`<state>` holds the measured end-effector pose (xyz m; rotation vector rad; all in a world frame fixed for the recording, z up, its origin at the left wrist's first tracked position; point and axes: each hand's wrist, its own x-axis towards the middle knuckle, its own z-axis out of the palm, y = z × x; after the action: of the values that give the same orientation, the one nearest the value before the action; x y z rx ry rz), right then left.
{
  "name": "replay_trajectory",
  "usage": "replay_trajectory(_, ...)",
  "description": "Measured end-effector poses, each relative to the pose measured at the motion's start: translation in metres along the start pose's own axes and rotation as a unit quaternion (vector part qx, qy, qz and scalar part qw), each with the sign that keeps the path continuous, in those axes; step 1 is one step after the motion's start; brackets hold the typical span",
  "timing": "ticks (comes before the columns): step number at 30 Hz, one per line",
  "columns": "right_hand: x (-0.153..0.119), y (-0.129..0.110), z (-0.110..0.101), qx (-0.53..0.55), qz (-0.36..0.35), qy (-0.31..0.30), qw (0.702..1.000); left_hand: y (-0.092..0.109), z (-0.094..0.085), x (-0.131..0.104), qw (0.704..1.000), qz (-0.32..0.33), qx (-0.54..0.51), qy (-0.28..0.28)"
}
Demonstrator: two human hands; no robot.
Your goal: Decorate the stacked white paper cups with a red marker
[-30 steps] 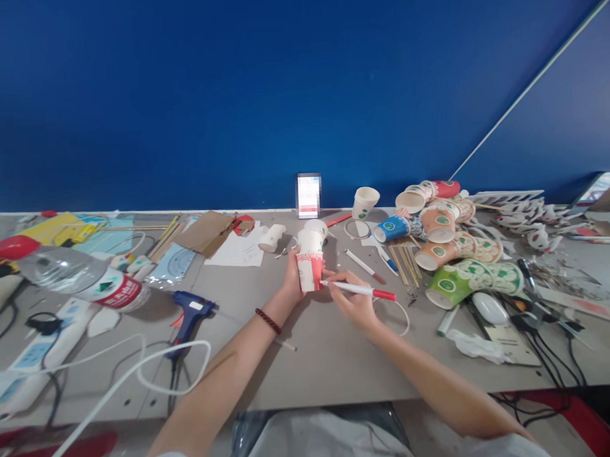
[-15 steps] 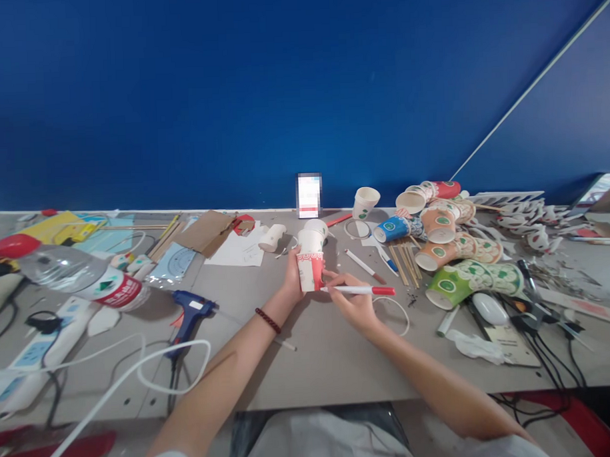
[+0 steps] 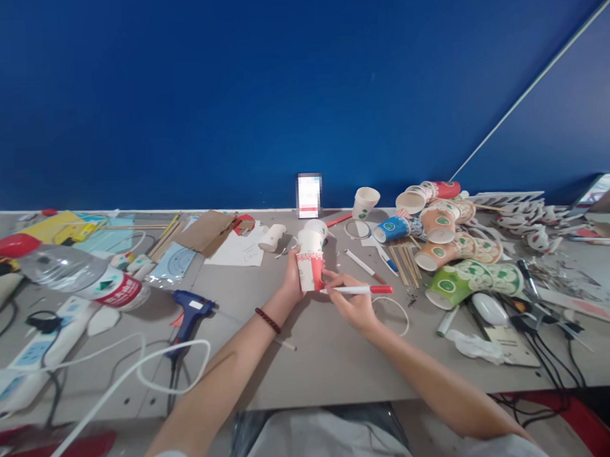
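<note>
My left hand (image 3: 291, 281) is wrapped round the left side of a red and white paper cup (image 3: 310, 271), which is joined to a white paper cup (image 3: 312, 239) above it. The pair is held up over the table, near its middle. In my right hand (image 3: 351, 299) is a white marker pen (image 3: 356, 290) with a red end pointing right. Its left tip is at the lower right edge of the red cup; whether it touches the cup I cannot tell. A beaded bracelet (image 3: 267, 320) sits on my left wrist.
To the left are a blue glue gun (image 3: 192, 319), a plastic bottle (image 3: 81, 273) and a power strip (image 3: 39, 358). Coloured paper cups (image 3: 450, 285), wooden sticks (image 3: 405, 265) and a white mouse (image 3: 490, 310) lie right. A phone (image 3: 308, 196) stands by the blue wall.
The marker in my right hand has shifted very slightly to the left. My left hand and the cups stay in place.
</note>
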<state>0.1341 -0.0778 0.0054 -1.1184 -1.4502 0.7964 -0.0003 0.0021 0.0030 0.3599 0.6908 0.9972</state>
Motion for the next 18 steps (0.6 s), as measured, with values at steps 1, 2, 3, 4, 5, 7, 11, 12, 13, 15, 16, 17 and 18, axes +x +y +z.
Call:
replay_trajectory(1, 0.0, 0.0, 0.0, 0.002, 0.0, 0.0, 1.0, 0.0, 0.0, 0.0, 1.0, -0.002, -0.003, -0.001)
replay_trajectory(2, 0.0, 0.0, 0.0, 0.002, -0.001, 0.001, 1.0, 0.0, -0.001, 0.0, 1.0, -0.002, -0.005, -0.003)
replay_trajectory(3, 0.0, 0.0, 0.0, 0.002, -0.005, 0.006, 1.0, 0.0, -0.001, 0.001, 1.0, -0.001, -0.006, -0.006)
replay_trajectory(4, 0.0, -0.001, -0.001, 0.002, -0.009, 0.012, 1.0, -0.001, -0.001, 0.001, 1.0, 0.003, -0.005, -0.009)
replay_trajectory(5, 0.0, -0.002, -0.001, 0.002, -0.015, 0.019, 1.0, -0.001, -0.001, 0.001, 1.0, 0.008, -0.003, -0.012)
replay_trajectory(7, 0.0, -0.003, -0.002, 0.0, -0.025, 0.032, 0.999, -0.002, -0.001, 0.001, 1.0, 0.017, 0.006, -0.016)
replay_trajectory(11, 0.001, -0.005, -0.002, 0.002, -0.031, 0.061, 0.998, -0.002, 0.003, -0.002, 0.999, 0.028, 0.027, -0.008)
replay_trajectory(12, 0.001, -0.005, -0.002, 0.007, -0.03, 0.07, 0.997, -0.002, 0.004, -0.003, 0.999, 0.022, 0.036, -0.009)
replay_trajectory(13, 0.001, -0.004, -0.001, 0.012, -0.029, 0.078, 0.996, -0.002, 0.006, -0.004, 0.999, 0.015, 0.047, -0.011)
replay_trajectory(15, 0.002, -0.002, -0.001, 0.018, -0.028, 0.09, 0.995, -0.003, 0.008, -0.006, 0.998, 0.007, 0.068, -0.016)
replay_trajectory(16, 0.003, -0.001, 0.0, 0.018, -0.029, 0.093, 0.995, -0.003, 0.009, -0.007, 0.997, 0.008, 0.075, -0.017)
replay_trajectory(17, 0.003, -0.001, -0.001, 0.017, -0.031, 0.093, 0.995, -0.003, 0.01, -0.007, 0.997, 0.009, 0.079, -0.02)
replay_trajectory(18, 0.004, 0.0, -0.001, 0.015, -0.035, 0.091, 0.995, -0.004, 0.011, -0.008, 0.997, 0.013, 0.079, -0.023)
